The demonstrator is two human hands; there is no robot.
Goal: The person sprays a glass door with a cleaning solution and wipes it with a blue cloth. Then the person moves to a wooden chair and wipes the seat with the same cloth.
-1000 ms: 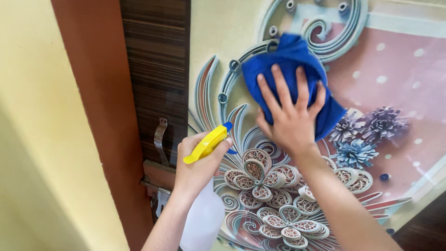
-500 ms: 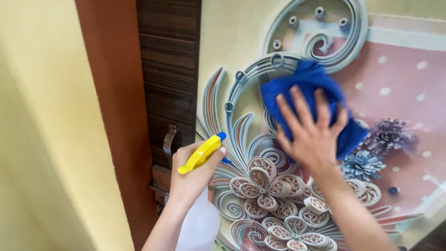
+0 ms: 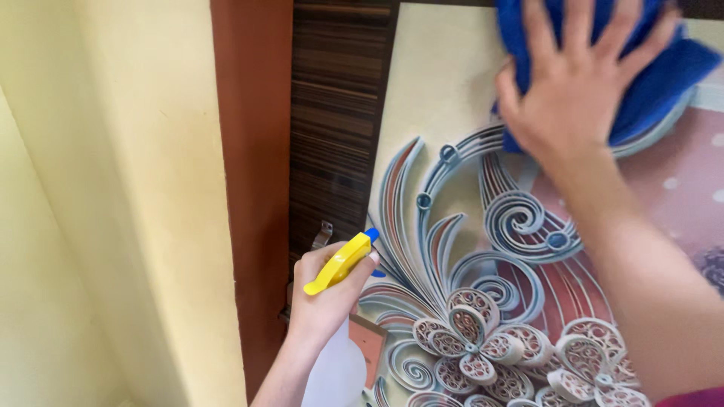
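My right hand presses a blue cloth flat against the upper part of a decorated panel, fingers spread over the cloth. The panel shows quilled paper-style swirls and flowers in grey, pink and cream. Lower down, my left hand grips a white spray bottle by its neck. Its yellow trigger head with a blue nozzle points toward the panel.
A strip of dark striped wood runs left of the panel, with a metal handle half hidden behind my left hand. A reddish-brown frame and a cream wall lie further left.
My right hand has slid the blue cloth up the panel to its top edge. The view has shifted, and the bottle hand stays low at the panel's left side.
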